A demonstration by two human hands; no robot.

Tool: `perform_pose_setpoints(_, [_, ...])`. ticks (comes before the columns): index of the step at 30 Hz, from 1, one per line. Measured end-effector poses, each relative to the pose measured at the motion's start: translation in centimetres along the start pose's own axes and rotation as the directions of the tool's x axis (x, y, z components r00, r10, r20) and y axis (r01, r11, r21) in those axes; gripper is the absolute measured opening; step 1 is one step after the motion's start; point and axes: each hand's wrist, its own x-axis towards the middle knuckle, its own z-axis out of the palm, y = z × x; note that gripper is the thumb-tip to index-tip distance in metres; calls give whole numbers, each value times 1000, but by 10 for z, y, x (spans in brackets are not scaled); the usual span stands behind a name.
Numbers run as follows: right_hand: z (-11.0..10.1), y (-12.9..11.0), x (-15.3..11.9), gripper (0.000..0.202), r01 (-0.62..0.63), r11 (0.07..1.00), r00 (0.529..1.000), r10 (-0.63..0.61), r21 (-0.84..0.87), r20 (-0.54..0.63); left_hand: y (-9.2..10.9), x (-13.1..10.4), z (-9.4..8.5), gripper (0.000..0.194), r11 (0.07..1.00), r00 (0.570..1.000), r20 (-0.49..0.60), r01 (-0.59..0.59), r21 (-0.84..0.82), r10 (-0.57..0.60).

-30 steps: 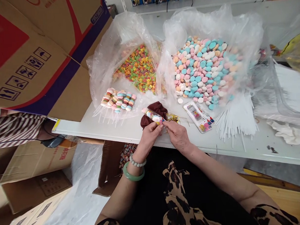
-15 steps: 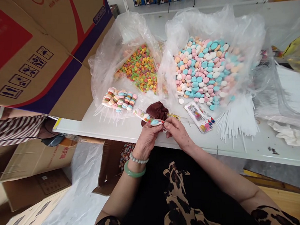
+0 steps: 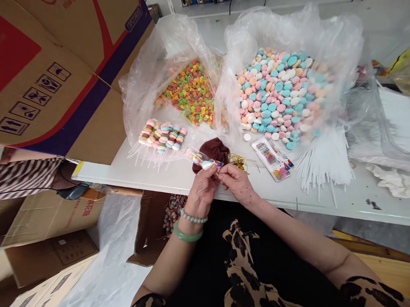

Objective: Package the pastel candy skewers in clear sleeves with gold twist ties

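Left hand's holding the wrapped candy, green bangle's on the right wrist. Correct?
One slip: the green bangle is on the left wrist, not the right, as the head view shows. The left hand does hold the wrapped candy.

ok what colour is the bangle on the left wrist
The bangle is pale green, clearest in the head view.

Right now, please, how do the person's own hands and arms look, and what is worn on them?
Both hands are without gloves. Above the left hand sit a pale beaded bracelet and a smooth green bangle. The right hand shows no jewellery. The forearms are uncovered; the sleeves have tan-and-black leopard print.
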Motion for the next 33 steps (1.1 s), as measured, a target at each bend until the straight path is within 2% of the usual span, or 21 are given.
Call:
perform_pose_setpoints(4, [0,2,4,17,-96,991,995,93,98,38,2,1,-2,17,997,997,52,51,-61,-48])
perform_pose_setpoints(8, [-5,-1,5,21,-160,970,985,143,183,101,6,2,-8,18,999,993,108,38,7,-38])
perform_pose_setpoints(10, [-8,-3,5,25,-165,969,982,144,184,119,7,1,-10,19,998,982,180,44,54,-53])
perform_pose_setpoints(13, [-9,-6,5,29,-152,982,986,142,114,88,6,0,-9,27,992,955,284,62,114,-92])
perform_pose_setpoints(17, [-10,-8,4,29,-100,991,994,96,89,51,8,-3,-8,29,986,938,327,69,149,-115])
perform_pose_setpoints(20, [-10,-9,2,29,-123,988,992,121,96,28,11,-5,-7,31,980,916,379,60,191,-130])
perform_pose_setpoints(22, [-7,-9,1,29,-112,991,993,108,70,56,10,-4,-7,30,981,922,368,54,189,-122])
perform_pose_setpoints(26, [0,-7,-2,33,-52,998,993,47,47,104,4,-3,-5,28,987,954,275,89,130,-122])
perform_pose_setpoints(33, [7,8,1,29,-125,982,992,120,140,47,-1,2,3,26,997,981,177,76,24,-79])
